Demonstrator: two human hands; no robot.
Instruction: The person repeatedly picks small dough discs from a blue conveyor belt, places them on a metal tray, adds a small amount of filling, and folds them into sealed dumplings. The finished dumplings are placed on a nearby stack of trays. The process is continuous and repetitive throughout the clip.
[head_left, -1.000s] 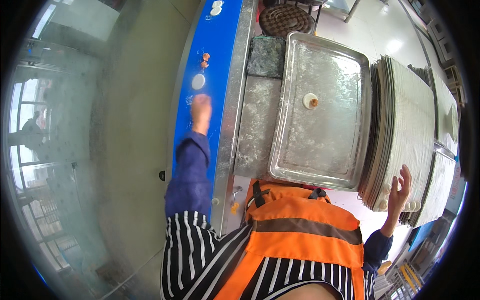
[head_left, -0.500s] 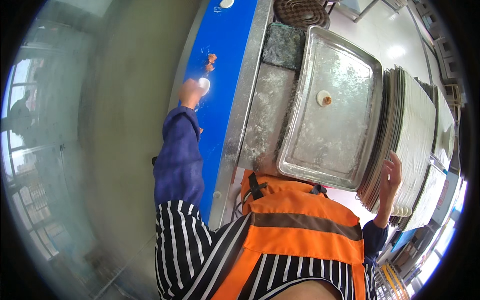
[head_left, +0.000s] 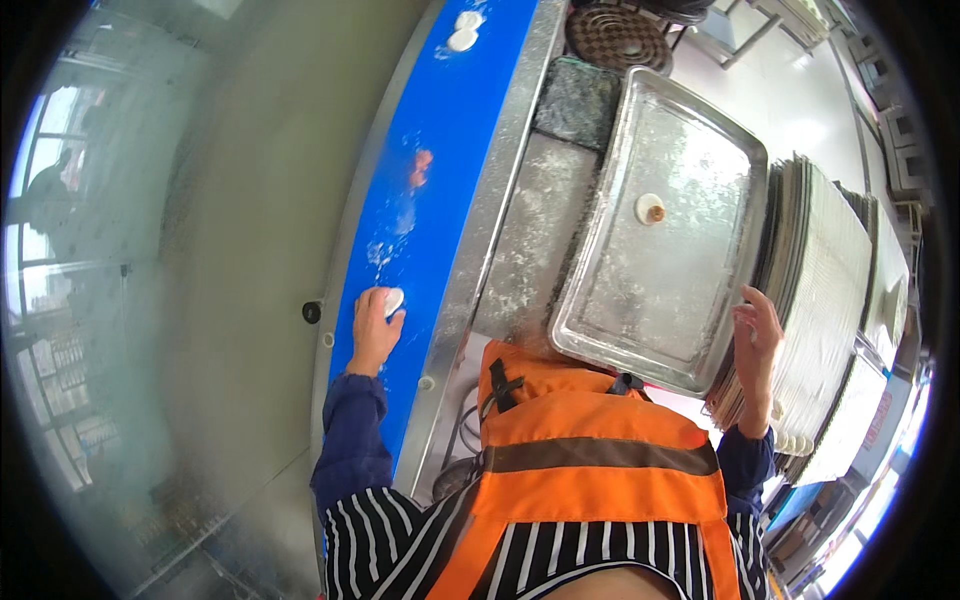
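My left hand (head_left: 374, 330) is over a blue conveyor belt (head_left: 450, 130), its fingers closed around the edge of a round white dough wrapper (head_left: 394, 301). Farther up the belt lies a blurred reddish-brown lump of filling (head_left: 420, 168). Two more white dough wrappers, one (head_left: 469, 20) just beyond the other (head_left: 462, 40), sit at its far end. My right hand (head_left: 758, 345) is raised by the near right corner of a metal tray (head_left: 690, 230), fingers loosely bent, with nothing in it. On the tray rests one white dough wrapper (head_left: 643, 208) with a dab of brown filling on it.
A floury metal ledge (head_left: 535, 230) runs between belt and tray, with a dark floured block (head_left: 577, 100) at its far end. Past the tray stands a tall stack of thin boards (head_left: 820, 250). A dark checkered round item (head_left: 618, 38) sits at the back.
My left hand has come back toward me along the belt with a dough wrapper. My right hand has shifted slightly left, toward the tray. Two wrappers now show at the far end.
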